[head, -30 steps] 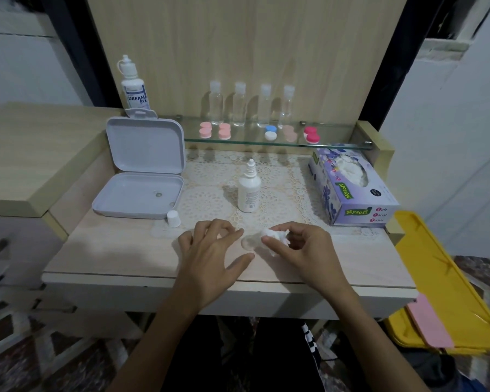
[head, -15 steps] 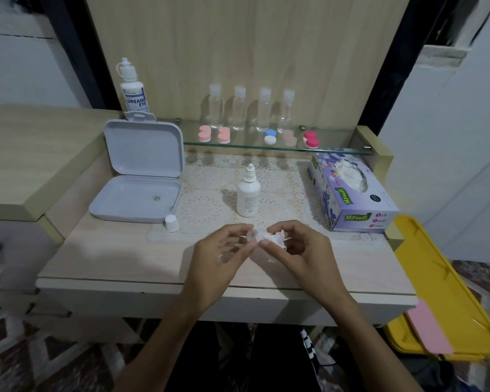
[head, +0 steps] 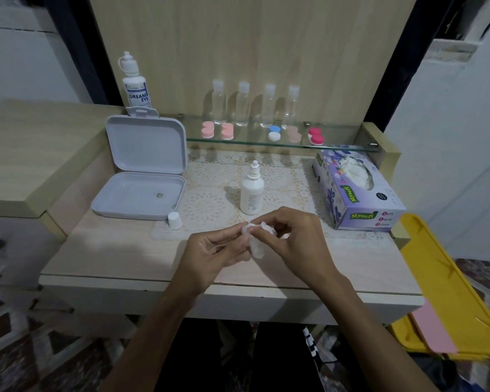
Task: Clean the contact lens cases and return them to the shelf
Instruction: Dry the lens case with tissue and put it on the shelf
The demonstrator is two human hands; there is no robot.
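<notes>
Here, in the head view, both hands meet above the front middle of the bench (head: pixel 119 250). The left hand (head: pixel 212 250) has its fingers curled and pinches a small clear lens case (head: pixel 255 247) at its left edge. The right hand (head: pixel 297 239) has its fingers curled round a crumpled white tissue (head: pixel 262 227) and presses it against the top of that case. The case is held clear of the bench surface, between the two hands; its detail is hard to make out.

Just behind the hands a white dropper bottle (head: pixel 251 190) stands upright and uncapped on a lace mat (head: pixel 210 205). A small white cap (head: pixel 174 220) stands on the bench to the left, just beside the front corner of an open grey box (head: pixel 142 179), whose lid stands up against the back. To the right lies a purple tissue box (head: pixel 357 193), tissue showing at its top opening.

A glass shelf (head: pixel 337 144) runs along the back. On it lie five lens cases: two pink pairs (head: pixel 217 131) at the left, a blue and white pair (head: pixel 274 132), a pale pink pair (head: pixel 294 134) and a red pair (head: pixel 316 136). Four clear bottles (head: pixel 255 107) stand in a row behind them. A larger solution bottle (head: pixel 135 86) stands behind the grey box.

A yellow tray (head: pixel 447 278) leans low at the right, off the bench.
</notes>
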